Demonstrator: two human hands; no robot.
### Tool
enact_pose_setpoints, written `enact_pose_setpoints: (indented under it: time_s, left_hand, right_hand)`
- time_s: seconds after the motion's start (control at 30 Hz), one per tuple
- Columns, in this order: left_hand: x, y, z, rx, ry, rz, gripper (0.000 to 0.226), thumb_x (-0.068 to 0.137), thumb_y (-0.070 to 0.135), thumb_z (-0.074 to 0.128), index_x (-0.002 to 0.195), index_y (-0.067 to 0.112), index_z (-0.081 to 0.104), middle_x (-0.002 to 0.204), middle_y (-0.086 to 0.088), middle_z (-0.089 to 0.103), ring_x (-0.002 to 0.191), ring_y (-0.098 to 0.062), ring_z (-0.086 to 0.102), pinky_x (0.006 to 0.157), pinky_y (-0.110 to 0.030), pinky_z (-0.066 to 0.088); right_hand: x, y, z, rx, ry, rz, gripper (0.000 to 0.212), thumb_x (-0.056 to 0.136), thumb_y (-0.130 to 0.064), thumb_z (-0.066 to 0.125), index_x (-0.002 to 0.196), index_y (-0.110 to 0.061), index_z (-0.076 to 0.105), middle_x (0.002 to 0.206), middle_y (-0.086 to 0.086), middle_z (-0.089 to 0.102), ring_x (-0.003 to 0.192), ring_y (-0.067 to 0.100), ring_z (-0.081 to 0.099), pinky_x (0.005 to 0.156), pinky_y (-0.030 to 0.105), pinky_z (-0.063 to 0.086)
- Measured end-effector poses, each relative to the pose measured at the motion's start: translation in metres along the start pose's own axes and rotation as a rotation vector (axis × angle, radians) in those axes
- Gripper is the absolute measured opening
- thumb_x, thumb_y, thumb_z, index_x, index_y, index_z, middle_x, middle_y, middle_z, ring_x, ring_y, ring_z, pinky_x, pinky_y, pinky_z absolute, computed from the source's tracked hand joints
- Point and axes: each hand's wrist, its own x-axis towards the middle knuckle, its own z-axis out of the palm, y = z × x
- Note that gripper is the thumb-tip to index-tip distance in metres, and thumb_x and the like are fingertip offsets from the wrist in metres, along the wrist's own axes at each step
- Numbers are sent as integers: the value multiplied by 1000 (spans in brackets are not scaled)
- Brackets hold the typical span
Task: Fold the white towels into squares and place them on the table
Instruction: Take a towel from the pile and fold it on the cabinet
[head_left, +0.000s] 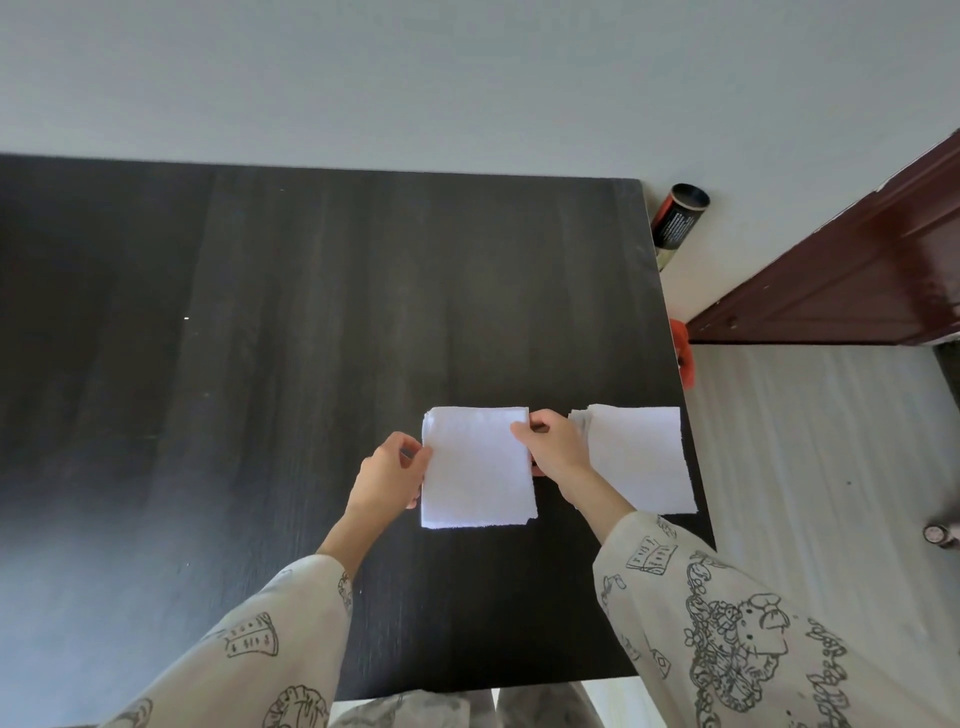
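Hands (472, 467) pinch folded towel (478, 470) at side edges (second towel (641, 457) right).

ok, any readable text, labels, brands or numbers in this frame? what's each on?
None can be read.
Black tube on the floor past the table: white print on its label, too small and blurred.
Sleeves: line drawings only, including an open book with scribbled marks, no legible words.
Towels: plain white.
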Motion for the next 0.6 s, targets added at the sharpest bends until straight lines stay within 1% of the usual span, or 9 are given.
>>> enact_pose_setpoints:
  time_s: [0.07, 0.13, 0.2, 0.3, 0.4, 0.53, 0.6]
  left_hand:
    - [-3, 2, -4, 14, 37, 15, 20, 93, 33, 50, 103, 16, 49, 89, -2, 62, 74, -22, 62, 72, -38, 57]
    - [-9, 9, -9, 39, 111, 66, 23, 94, 32, 48, 108, 14, 50, 94, 0, 61, 78, -19, 58, 70, -32, 49]
    - [-18, 22, -13, 55, 190, 148, 24, 94, 27, 48, 113, 13, 51, 101, 0, 59, 83, -16, 53, 72, -27, 39]
    - [-34, 51, -12, 53, 223, 324, 24, 95, 22, 46, 117, 15, 52, 106, 1, 56, 88, -14, 54, 75, -24, 38]
    - [-51, 86, 5, 105, 143, 468, 21, 96, 20, 43, 115, 18, 52, 105, 4, 57, 90, -10, 54, 77, -21, 40]
    - [-84, 138, 56, 176, -6, 646, 19, 96, 20, 44, 112, 18, 54, 108, 1, 62, 95, -12, 57, 83, -22, 44]
    - [-111, 169, 89, 244, -95, 746, 22, 96, 22, 44, 115, 18, 55, 112, 1, 60, 96, -10, 55, 85, -21, 44]
  right_hand:
    - [-3, -1, -1, -18, -9, -18, 14, 92, -31, 54, 100, -21, 50, 95, -2, 57, 93, 18, 57, 90, 40, 53]
    - [-10, -1, -4, -10, -1, -30, 26, 91, -32, 55, 112, -17, 53, 106, 1, 58, 102, 19, 56, 93, 40, 51]
    - [-18, -1, -13, 0, 13, -30, 36, 92, -31, 55, 123, -13, 50, 113, 2, 57, 108, 21, 55, 96, 39, 49]
    - [-34, 5, -37, 59, 37, -45, 35, 94, -31, 51, 126, -14, 49, 122, 3, 55, 112, 21, 54, 99, 37, 47]
    - [-54, 18, -74, 159, 93, -66, 31, 96, -31, 48, 122, -14, 52, 123, 4, 57, 108, 20, 57, 98, 33, 48]
    - [-98, 61, -138, 298, 169, -93, 28, 96, -34, 47, 116, -16, 54, 113, 2, 60, 102, 17, 60, 86, 25, 50]
    - [-130, 93, -174, 341, 244, -122, 23, 96, -33, 47, 113, -19, 55, 107, 0, 62, 98, 15, 61, 84, 26, 50]
